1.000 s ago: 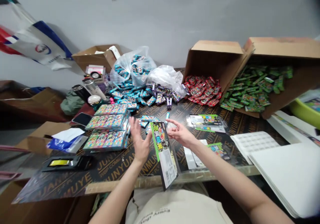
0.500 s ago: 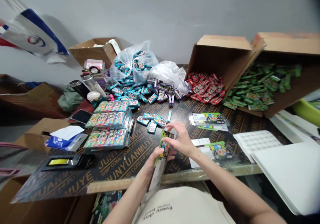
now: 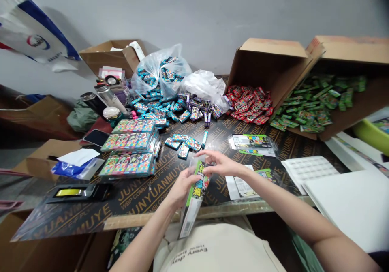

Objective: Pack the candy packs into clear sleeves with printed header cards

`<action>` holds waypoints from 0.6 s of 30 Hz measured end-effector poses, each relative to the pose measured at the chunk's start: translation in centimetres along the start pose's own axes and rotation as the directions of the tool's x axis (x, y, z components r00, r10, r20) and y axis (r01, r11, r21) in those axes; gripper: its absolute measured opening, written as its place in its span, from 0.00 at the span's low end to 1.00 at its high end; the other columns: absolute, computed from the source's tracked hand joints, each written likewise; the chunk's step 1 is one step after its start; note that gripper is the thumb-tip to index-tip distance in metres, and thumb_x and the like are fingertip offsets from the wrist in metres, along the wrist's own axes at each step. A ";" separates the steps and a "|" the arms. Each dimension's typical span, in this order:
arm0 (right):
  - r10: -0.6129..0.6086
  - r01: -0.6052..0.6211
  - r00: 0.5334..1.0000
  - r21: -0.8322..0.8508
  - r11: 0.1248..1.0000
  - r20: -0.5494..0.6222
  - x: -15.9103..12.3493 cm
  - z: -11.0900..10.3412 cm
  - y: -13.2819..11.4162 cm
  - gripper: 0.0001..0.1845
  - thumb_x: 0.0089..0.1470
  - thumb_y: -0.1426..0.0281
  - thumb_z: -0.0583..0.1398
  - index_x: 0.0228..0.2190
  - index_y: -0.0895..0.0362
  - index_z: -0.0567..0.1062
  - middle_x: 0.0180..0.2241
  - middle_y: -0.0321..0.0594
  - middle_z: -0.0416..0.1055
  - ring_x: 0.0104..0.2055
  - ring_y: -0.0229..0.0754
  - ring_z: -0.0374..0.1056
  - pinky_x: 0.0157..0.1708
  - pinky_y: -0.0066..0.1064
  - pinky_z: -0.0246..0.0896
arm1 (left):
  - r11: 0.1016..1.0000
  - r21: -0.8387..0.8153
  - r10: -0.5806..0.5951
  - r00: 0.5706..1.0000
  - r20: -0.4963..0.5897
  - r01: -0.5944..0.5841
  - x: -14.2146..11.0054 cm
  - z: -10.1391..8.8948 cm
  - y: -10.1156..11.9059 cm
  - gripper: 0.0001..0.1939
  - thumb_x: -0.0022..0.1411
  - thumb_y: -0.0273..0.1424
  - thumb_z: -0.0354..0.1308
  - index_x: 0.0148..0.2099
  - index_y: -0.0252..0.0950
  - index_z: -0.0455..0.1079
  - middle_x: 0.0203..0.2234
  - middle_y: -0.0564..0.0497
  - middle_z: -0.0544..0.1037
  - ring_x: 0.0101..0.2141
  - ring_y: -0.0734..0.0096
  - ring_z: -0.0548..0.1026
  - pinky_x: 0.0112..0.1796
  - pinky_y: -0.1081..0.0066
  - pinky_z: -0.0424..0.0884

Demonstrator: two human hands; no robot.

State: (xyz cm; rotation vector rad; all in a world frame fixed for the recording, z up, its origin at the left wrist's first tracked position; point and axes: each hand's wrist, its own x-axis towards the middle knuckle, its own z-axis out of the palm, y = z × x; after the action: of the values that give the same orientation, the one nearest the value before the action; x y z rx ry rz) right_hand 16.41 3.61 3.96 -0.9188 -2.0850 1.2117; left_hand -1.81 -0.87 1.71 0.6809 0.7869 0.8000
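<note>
So right now I've got a green-and-black printed card in a clear sleeve up in front of my belly, over the near edge of the table. My left hand is clamped on its side, thumb across the printed face. My right hand is curled in at the upper end, fingers bent; can't tell if they're really pinching the film or just resting on it.

I'd call this step fiddly fingertip work on the upper end of the sleeve. Next move calls for a steady left grip and a light right touch, I reckon, since the film looks thin and floppy.

Just beyond my hands are some loose blue packets, with stacked multi-packs off past my left hand and more sleeved cards past my right.

Compared with a second ago: my left hand was spread wide and my right index finger was poking out, now both are in close on the card. It's leaning the other way too, bottom end toward my left. Loose packets haven't budged.
</note>
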 end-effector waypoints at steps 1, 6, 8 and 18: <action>0.022 -0.018 0.989 0.026 1.000 -0.143 0.0 0.3 0.2 0.28 0.42 0.65 0.64 0.47 0.54 0.66 0.30 0.34 0.68 0.33 0.37 0.64 0.39 0.31 0.58 | 1.000 -0.014 0.012 1.000 -0.015 -0.012 0.0 -0.1 0.2 0.15 0.47 0.29 0.60 0.39 0.30 0.70 0.27 0.49 0.76 0.24 0.73 0.71 0.29 0.75 0.65; 0.265 -0.128 0.918 0.411 0.903 -0.296 -0.6 3.1 1.4 0.28 0.39 0.62 0.65 0.44 0.55 0.68 0.41 0.40 0.69 0.43 0.43 0.64 0.42 0.34 0.59 | 1.000 0.017 0.025 0.999 -0.039 -0.024 0.2 -0.6 0.8 0.16 0.48 0.32 0.59 0.40 0.29 0.70 0.27 0.47 0.77 0.25 0.70 0.72 0.29 0.72 0.67; 0.325 -0.193 0.933 0.547 0.814 -0.154 -0.6 3.9 1.5 0.19 0.45 0.61 0.61 0.38 0.58 0.72 0.33 0.39 0.72 0.34 0.40 0.67 0.35 0.32 0.62 | 0.987 0.156 0.059 0.996 -0.072 -0.047 0.3 -0.8 0.5 0.15 0.50 0.35 0.58 0.37 0.29 0.71 0.25 0.48 0.76 0.24 0.69 0.72 0.29 0.71 0.67; 0.363 -0.332 0.927 0.657 0.677 0.095 -1.1 4.0 1.6 0.23 0.39 0.64 0.65 0.39 0.56 0.69 0.29 0.35 0.71 0.28 0.35 0.67 0.25 0.24 0.60 | 0.857 0.487 0.325 0.910 -0.256 -0.168 2.0 -2.3 1.3 0.20 0.52 0.44 0.55 0.28 0.29 0.71 0.19 0.50 0.74 0.22 0.70 0.71 0.25 0.74 0.66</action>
State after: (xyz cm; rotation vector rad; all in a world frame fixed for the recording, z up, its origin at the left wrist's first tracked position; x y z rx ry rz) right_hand 14.56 1.27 0.65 -0.9848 -1.2704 1.9412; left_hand -3.25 2.00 0.78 1.1065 1.2340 0.9937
